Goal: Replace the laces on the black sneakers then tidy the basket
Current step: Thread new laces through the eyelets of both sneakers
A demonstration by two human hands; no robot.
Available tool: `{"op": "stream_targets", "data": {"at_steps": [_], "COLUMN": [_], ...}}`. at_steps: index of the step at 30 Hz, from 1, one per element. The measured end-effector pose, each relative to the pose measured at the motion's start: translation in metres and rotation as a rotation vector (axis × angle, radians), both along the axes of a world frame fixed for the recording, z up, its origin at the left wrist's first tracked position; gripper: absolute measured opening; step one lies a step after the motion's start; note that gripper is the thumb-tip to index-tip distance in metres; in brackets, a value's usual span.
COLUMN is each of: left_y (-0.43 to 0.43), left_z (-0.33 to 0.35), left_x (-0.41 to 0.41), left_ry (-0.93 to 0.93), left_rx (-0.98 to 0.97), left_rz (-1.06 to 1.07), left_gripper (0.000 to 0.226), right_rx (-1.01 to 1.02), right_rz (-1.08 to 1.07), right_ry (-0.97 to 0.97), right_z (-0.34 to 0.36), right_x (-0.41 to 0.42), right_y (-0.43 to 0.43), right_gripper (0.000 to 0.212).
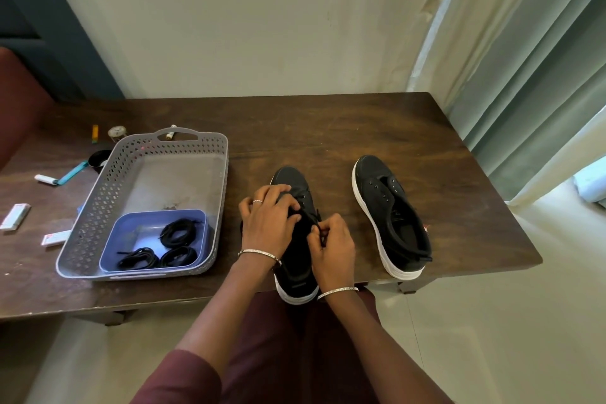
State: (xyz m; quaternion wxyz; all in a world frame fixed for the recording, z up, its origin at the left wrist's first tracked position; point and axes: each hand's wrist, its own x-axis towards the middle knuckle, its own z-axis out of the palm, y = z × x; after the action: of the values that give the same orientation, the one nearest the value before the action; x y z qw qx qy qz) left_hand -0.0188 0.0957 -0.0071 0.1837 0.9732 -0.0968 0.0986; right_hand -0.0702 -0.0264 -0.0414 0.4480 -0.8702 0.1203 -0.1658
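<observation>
Two black sneakers with white soles stand on the wooden table [360, 128]. The near sneaker [296, 272] sits at the front edge under both hands. My left hand [267, 216] lies over its lace area with fingers curled on the upper. My right hand [331, 246] pinches a black lace [310, 216] beside the eyelets. The other sneaker [390, 213] stands to the right with bare eyelets and no lace. A grey perforated basket [98, 207] at the left holds a blue tray [131, 233] with three coiled black laces [178, 233].
Small items lie left of the basket: white packets [14, 216], a teal-handled tool [70, 173], a black round container [98, 159], a small clock [116, 132]. A curtain [524, 75] hangs at the right. The wall stands behind the table.
</observation>
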Motion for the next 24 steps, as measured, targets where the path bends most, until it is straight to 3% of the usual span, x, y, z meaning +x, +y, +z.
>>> {"op": "stream_targets", "data": {"at_steps": [2, 6, 8, 10, 14, 16, 17, 19, 22, 24], "left_y": [0.001, -0.001, 0.000, 0.002, 0.008, 0.009, 0.010, 0.010, 0.012, 0.008], "left_z": [0.000, -0.004, -0.007, -0.009, 0.004, 0.006, 0.004, -0.002, -0.008, -0.008], "left_x": [0.002, 0.004, 0.005, 0.006, 0.001, -0.002, -0.004, -0.006, -0.007, -0.008], "left_ry": [-0.013, -0.149, -0.168, -0.028, 0.445, 0.615, 0.626, 0.474, 0.127, -0.002], "left_rx": [0.046, 0.127, 0.013, -0.284, -1.459, -1.609, -1.600, -1.491, -0.894, -0.569], "left_rz": [-0.007, -0.067, -0.027, 0.083, 0.464, 0.609, 0.651, 0.670, 0.434, 0.241], "left_gripper": [0.021, 0.014, 0.009, 0.006, 0.015, 0.016, 0.012, 0.005, 0.013, 0.016], "right_rx": [0.000, 0.000, 0.007, 0.010, 0.004, 0.004, 0.004, 0.004, -0.005, -0.001], "right_rz": [-0.003, 0.001, 0.003, 0.000, -0.003, 0.001, 0.003, 0.004, -0.002, -0.007], "right_ry": [-0.001, 0.012, 0.007, -0.007, -0.017, -0.021, -0.023, -0.023, -0.023, -0.014], "right_z": [0.000, 0.000, 0.000, -0.001, -0.002, -0.003, -0.003, -0.003, -0.003, -0.003], "right_x": [0.000, 0.001, 0.001, 0.001, 0.001, 0.001, 0.001, 0.000, 0.001, 0.001], "right_y": [0.000, -0.001, -0.001, -0.001, 0.000, -0.001, -0.001, -0.001, -0.001, 0.000], "right_gripper": [0.014, 0.014, 0.016, 0.018, 0.018, 0.018, 0.019, 0.020, 0.020, 0.020]}}
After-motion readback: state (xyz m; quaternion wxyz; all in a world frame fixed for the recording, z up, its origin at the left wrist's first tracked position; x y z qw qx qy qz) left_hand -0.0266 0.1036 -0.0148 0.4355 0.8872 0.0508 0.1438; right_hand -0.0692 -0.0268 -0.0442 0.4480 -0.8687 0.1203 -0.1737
